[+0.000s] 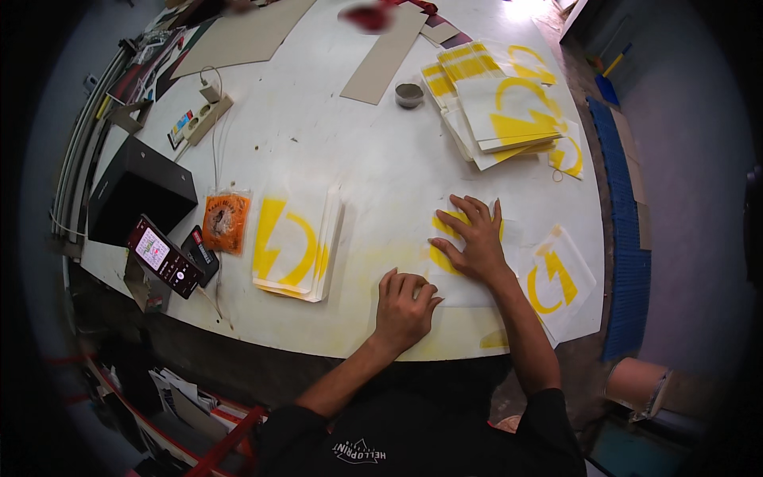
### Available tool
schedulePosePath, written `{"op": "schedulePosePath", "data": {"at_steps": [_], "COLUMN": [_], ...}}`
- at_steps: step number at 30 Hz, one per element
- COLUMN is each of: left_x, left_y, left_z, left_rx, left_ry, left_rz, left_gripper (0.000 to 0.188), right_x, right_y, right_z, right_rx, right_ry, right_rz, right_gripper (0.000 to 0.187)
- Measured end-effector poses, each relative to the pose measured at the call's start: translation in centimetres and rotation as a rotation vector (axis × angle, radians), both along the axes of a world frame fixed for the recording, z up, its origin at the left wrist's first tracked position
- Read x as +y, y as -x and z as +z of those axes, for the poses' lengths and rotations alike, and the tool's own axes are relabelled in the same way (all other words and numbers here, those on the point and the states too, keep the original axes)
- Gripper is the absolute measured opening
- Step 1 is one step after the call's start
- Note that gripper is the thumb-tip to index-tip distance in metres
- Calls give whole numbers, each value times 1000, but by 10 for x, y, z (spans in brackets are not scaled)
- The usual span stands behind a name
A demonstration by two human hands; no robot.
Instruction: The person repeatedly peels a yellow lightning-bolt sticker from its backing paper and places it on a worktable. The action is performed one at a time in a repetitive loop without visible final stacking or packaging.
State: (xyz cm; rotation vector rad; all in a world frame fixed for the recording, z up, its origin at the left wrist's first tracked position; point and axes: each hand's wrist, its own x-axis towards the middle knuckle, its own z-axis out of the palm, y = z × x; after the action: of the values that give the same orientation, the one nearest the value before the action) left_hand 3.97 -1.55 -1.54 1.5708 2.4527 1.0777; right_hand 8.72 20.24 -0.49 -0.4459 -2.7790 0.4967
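Observation:
A white paper bag [457,291] printed in yellow lies flat before me at the table's near side. Over its yellow print rests my right hand [475,245], palm down with the fingers spread. My left hand [404,312] is closed beside the bag's left edge, fingers curled and thumb bent in; what is between them, if anything, is hidden. Right of my right forearm lies another white bag [558,280] with a yellow bolt design, set at a slant. To the left stands a neat stack of printed bags [288,245].
Many printed bags [513,111] are piled at the far right, beside a small grey cup [409,95]. At left are an orange packet [226,222], a lit phone [163,256], a black box [141,189] and a power strip [208,118]. Grey board strips [383,60] lie farther back.

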Motion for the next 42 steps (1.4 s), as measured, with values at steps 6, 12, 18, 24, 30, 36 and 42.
{"op": "schedulePosePath", "data": {"at_steps": [6,12,18,24,30,36,42], "left_x": [5,8,20,39,61,68,60], "left_y": [7,21,40,59,81,77,74], "left_z": [14,21,25,38,54,45,52], "left_rx": [35,129,190,170,208,198,169], "left_ry": [99,194,409,531,696,645,685], "left_rz": [-34,-121,-239,-301,-359,-215,-189], "left_gripper": [32,64,86,112,141,155,160], "right_x": [6,11,17,21,-15,-75,-77], "right_y": [10,12,14,24,-47,-204,-236], "right_z": [-4,-1,-6,-3,33,25,2], "right_rx": [89,58,84,152,427,53,28], "right_ry": [-19,42,64,55,-88,-75,-7], "right_rz": [-142,-150,-181,-221,-103,-173,-294], "right_gripper": [85,84,75,64,35,27,47]}}
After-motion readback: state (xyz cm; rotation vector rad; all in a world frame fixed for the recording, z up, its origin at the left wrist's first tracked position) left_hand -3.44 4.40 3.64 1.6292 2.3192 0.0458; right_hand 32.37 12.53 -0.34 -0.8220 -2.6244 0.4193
